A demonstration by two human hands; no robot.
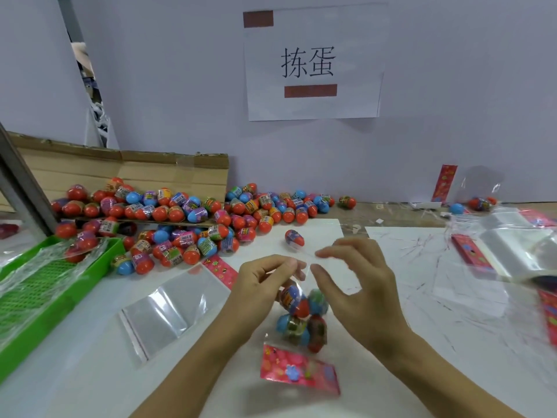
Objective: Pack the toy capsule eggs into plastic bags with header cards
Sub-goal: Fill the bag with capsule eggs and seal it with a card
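Filled bag [303,315] hangs pinched by left hand [265,285]; right hand [358,285] spread beside.

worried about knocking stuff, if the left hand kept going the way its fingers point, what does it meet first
Most likely the right hand: the left hand points across at it over the bag of eggs, fingertips nearly touching. Depth is hard to judge.

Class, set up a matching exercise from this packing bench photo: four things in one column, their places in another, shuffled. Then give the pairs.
Things:
1. green tray
2. paper sign
3. lone egg
4. filled bag

Places:
A. on the wall
B. hanging below both hands
C. left edge of the table
D. on the white sheet, just beyond the hands

Pairs: 1-C, 2-A, 3-D, 4-B
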